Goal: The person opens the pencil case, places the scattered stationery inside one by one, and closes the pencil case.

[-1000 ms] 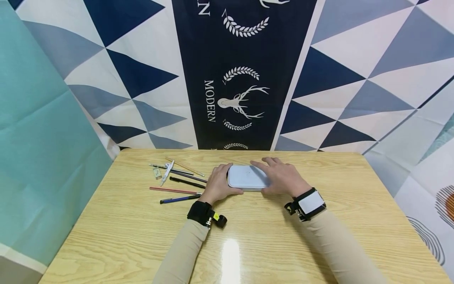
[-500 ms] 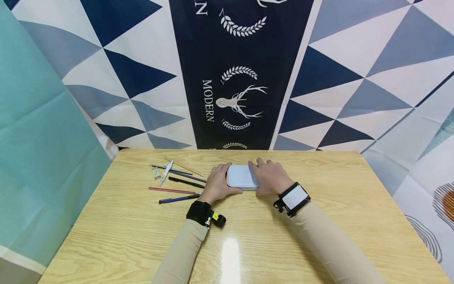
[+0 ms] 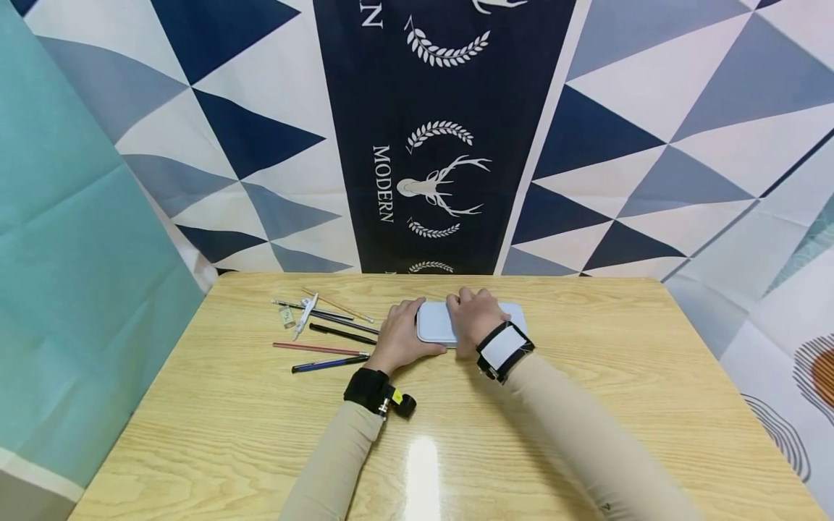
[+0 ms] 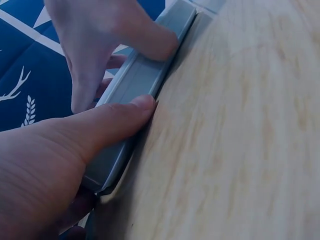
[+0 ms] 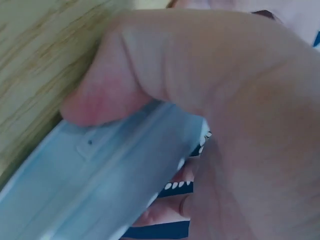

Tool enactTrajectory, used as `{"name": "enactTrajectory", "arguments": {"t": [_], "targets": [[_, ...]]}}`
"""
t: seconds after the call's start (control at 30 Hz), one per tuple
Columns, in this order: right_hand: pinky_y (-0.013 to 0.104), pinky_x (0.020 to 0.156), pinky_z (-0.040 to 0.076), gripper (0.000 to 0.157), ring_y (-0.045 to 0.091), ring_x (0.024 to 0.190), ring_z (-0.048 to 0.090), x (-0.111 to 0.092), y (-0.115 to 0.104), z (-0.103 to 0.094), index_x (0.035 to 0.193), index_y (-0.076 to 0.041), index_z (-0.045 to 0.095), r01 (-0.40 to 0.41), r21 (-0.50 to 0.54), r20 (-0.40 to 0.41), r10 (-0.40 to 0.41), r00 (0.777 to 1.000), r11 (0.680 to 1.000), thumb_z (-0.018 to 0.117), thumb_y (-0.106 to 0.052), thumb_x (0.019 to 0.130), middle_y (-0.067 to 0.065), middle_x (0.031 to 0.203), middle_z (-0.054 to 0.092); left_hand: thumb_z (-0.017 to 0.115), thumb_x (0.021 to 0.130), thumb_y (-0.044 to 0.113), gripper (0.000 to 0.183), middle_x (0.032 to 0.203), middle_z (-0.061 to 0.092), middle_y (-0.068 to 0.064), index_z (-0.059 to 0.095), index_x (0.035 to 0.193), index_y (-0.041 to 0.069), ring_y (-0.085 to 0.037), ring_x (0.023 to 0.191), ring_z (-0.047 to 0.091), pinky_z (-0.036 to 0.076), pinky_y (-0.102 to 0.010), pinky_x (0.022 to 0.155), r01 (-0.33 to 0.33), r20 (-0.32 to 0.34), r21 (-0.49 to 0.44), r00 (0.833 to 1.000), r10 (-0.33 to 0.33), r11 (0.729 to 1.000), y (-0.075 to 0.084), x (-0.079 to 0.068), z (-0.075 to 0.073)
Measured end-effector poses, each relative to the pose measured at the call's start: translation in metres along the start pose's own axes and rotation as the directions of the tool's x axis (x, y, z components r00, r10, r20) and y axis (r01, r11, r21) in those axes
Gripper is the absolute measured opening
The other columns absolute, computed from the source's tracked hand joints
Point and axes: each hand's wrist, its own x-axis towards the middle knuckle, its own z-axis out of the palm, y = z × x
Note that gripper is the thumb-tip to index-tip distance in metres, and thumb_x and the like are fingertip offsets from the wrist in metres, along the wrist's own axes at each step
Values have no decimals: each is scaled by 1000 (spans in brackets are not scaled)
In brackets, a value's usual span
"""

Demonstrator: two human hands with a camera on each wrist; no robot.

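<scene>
A pale blue, flat pencil case (image 3: 433, 323) with rounded corners lies on the wooden table. My left hand (image 3: 399, 337) grips its left end, and the left thumb (image 4: 120, 117) presses along the near side in the left wrist view. Across the middle of the case is my right hand (image 3: 477, 318), its thumb (image 5: 102, 102) bent against the near side and its fingers reaching over to the far side. The right end of the case shows beyond the right hand. In the right wrist view, the side of the case (image 5: 100, 170) has a small dark dot near the thumb.
Left of the hands lie a yellow pencil (image 3: 339, 306), a black pen (image 3: 340, 333), a red pencil (image 3: 313, 349) and a blue pen (image 3: 326, 365). A small eraser (image 3: 287, 317) and a white compass-like tool (image 3: 305, 317) are beside them. A patterned cloth (image 3: 430, 94) hangs behind the table.
My right hand has slid leftward along the case from its right end to its middle, uncovering the right end. The left hand and the case have stayed put.
</scene>
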Motion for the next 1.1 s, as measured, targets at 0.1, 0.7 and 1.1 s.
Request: {"name": "enactTrajectory", "arguments": {"t": [0.1,0.7,1.1], "targets": [[68,71,69,93,59,134,59,1,-7,0,158,-3,45,-41,-42,-5,41,999,998,85,-45,86,29,150,56,103,80,42,111,165,59,-19,47,169,6,-41,147,56,52,-60,119,8,-6,0,1000,-8,1000,0,0,2],[76,89,65,82,66,142,50,-13,-15,-10,159,-2,42,-81,43,6,81,997,996,81,-36,95,34,156,53,103,80,42,110,164,60,-19,48,169,6,-39,143,57,53,-59,116,8,-23,2,1000,-8,1000,-1,-1,4],[77,88,65,87,66,139,51,-5,-9,1,166,1,38,-40,31,5,40,999,999,76,-41,100,33,157,52,104,80,45,111,164,60,-19,49,168,5,-39,143,58,54,-57,117,2,-38,23,999,-1,1000,0,0,5]]}}
